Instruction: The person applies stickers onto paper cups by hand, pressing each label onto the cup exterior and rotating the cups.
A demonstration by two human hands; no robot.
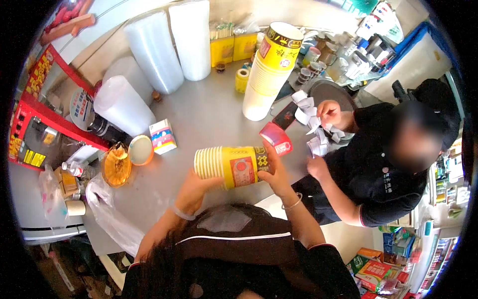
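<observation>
A: Hands?
B: Left hand grips the ringed end of a cup stack, yellow, on its side. Right hand grasps the printed end, at the dark band.
A: Stack's position?
B: Between both hands, over the grey table. Touching the table: cannot tell.
A: Farther out?
B: Red packet just beyond right hand; phone past it; taller stack standing. Another person's hand near white paper pieces.
</observation>
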